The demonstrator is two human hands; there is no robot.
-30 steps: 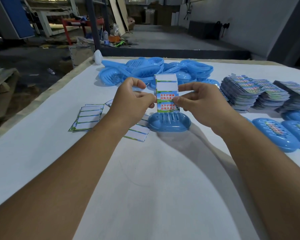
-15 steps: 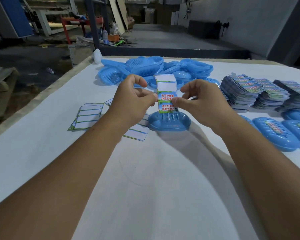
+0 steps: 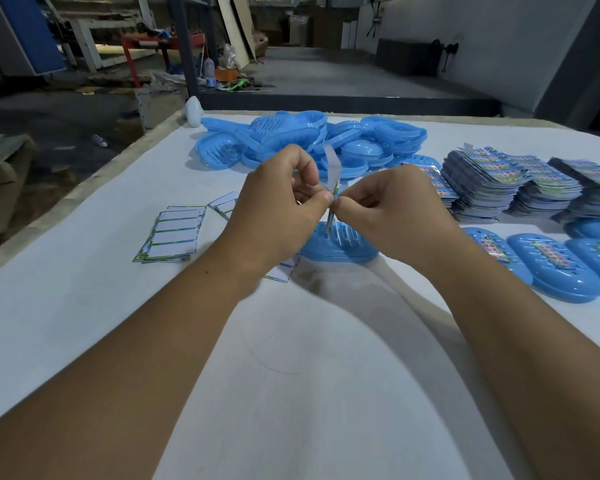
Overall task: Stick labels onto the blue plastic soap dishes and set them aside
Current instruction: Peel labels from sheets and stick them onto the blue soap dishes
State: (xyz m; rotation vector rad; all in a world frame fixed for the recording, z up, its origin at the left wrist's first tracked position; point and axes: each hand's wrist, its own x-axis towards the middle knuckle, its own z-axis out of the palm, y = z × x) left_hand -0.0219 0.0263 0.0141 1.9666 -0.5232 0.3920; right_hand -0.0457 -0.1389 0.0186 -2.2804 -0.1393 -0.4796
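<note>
While earlier held flat-on, label [image 3: 332, 188] now turned edge-on, pinched in left hand [image 3: 284, 202] and right hand [image 3: 388, 213] grips above soap dish [image 3: 340, 244] mid-tabletop [image 3: 291, 375]; backing probably peeling.

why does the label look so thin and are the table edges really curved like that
Head view: the label is turned edge-on between the hands, left hand and right hand, and slightly motion-blurred; wide-angle distortion bows the table edges and stretches the forearms; soft shadows fall beneath both arms.

label stacks [image 3: 520, 183] right of dish pile [image 3: 291, 140]
</note>
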